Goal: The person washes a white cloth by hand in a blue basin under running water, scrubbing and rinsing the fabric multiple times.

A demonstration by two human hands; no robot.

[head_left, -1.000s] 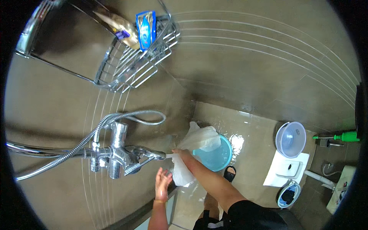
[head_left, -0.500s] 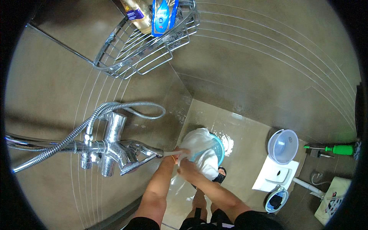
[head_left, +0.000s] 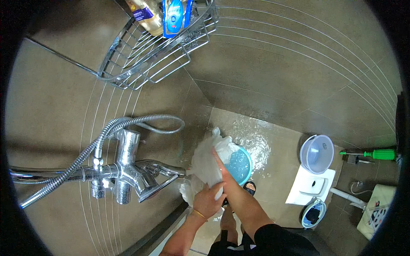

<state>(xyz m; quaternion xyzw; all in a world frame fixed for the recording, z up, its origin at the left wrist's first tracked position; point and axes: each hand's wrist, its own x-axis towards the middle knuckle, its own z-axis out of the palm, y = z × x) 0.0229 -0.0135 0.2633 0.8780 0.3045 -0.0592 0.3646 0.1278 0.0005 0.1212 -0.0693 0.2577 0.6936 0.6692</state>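
A wet white cloth (head_left: 204, 164) hangs under the chrome tap spout (head_left: 170, 170), over a light blue bucket (head_left: 240, 165) standing on the wet floor. My left hand (head_left: 207, 200) grips the lower part of the cloth from below. My right hand (head_left: 221, 170) lies flat against the cloth's right side with fingers stretched upward. Both forearms come in from the lower edge. A thin bracelet sits on my left wrist.
The chrome mixer tap (head_left: 124, 168) with its shower hose (head_left: 141, 123) is fixed on the brown tiled wall at left. A wire corner basket (head_left: 158, 47) holds bottles above. A clear plastic tub (head_left: 317, 153), a white scale (head_left: 311, 186) and a green-handled tool (head_left: 376, 153) lie at right.
The view has shifted closer. My left hand rose from below the tap to grip the cloth. The cloth now spreads wider between both hands over the bucket.
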